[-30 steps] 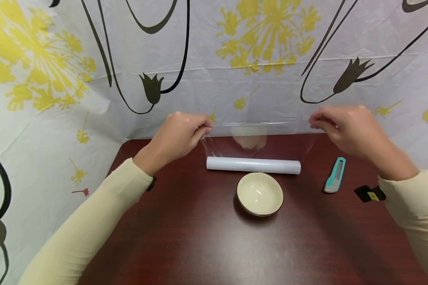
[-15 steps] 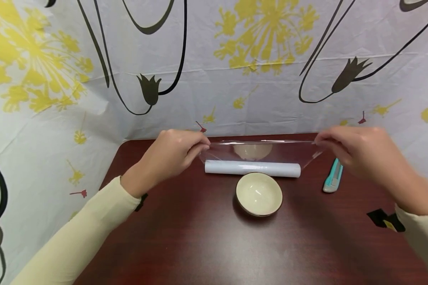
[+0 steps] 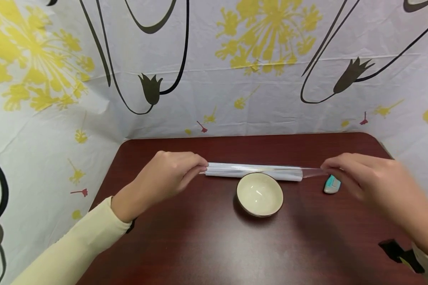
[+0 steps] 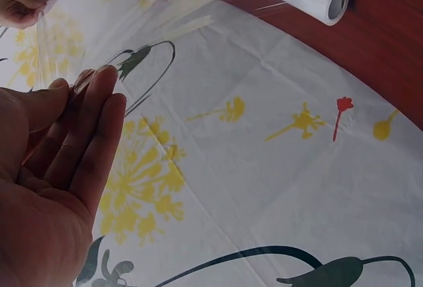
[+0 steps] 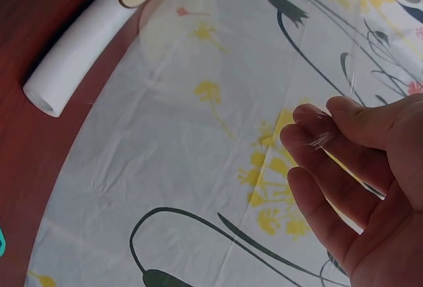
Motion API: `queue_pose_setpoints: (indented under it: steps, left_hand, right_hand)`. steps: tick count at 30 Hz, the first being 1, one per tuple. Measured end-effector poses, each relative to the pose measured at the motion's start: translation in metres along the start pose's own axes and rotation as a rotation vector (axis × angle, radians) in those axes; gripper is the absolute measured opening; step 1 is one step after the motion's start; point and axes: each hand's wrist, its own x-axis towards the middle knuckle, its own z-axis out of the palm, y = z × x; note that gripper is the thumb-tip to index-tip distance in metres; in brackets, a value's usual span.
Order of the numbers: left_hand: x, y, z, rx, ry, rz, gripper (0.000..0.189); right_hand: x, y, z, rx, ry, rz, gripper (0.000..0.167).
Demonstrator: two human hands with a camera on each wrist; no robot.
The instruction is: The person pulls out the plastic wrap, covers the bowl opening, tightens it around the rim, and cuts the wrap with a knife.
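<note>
Clear plastic wrap [image 3: 312, 173] is stretched taut from side to side, its free edge pulled up from a white roll [image 3: 289, 175] lying on the table. My left hand [image 3: 160, 180] pinches one corner between thumb and fingers, at the roll's left end. The opposite corner is pinched by my right hand [image 3: 374, 186], beyond the roll's right end. In the right wrist view, a crumpled bit of the plastic wrap [image 5: 322, 140] shows at the fingertips. A cream bowl [image 3: 259, 194] with a dark rim stands upright just in front of the roll, overlapping it in the head view.
A teal and grey utility knife [image 3: 331, 185] lies right of the roll, partly hidden behind my right hand. The dark red-brown table [image 3: 214, 245] ends at a white sheet [image 3: 207, 95] with yellow and grey flower prints, at the back and left.
Both hands have come down and toward me, drawing the plastic wrap's edge from behind the roll to just over it. My right hand now covers most of the utility knife. The bowl stays put.
</note>
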Motion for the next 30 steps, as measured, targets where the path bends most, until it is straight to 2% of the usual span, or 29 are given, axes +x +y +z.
queue_pose_setpoints:
  steps: [6, 17, 25, 30]
  left_hand:
    - [-0.013, 0.008, 0.003, -0.010, 0.006, 0.023, 0.018]
    - [-0.034, 0.018, 0.010, -0.087, -0.039, 0.094, 0.019]
    - [-0.045, 0.021, 0.015, -0.064, -0.064, 0.159, 0.017]
    - [-0.051, 0.021, 0.019, -0.059, -0.087, 0.164, 0.017]
  right_hand:
    - [-0.010, -0.013, -0.002, 0.026, 0.031, -0.035, 0.056]
    - [-0.039, -0.028, -0.001, 0.050, -0.009, -0.028, 0.057]
    - [-0.053, -0.037, 0.004, 0.084, -0.013, -0.075, 0.055]
    - [-0.060, -0.042, 0.006, 0.077, -0.028, -0.080, 0.055]
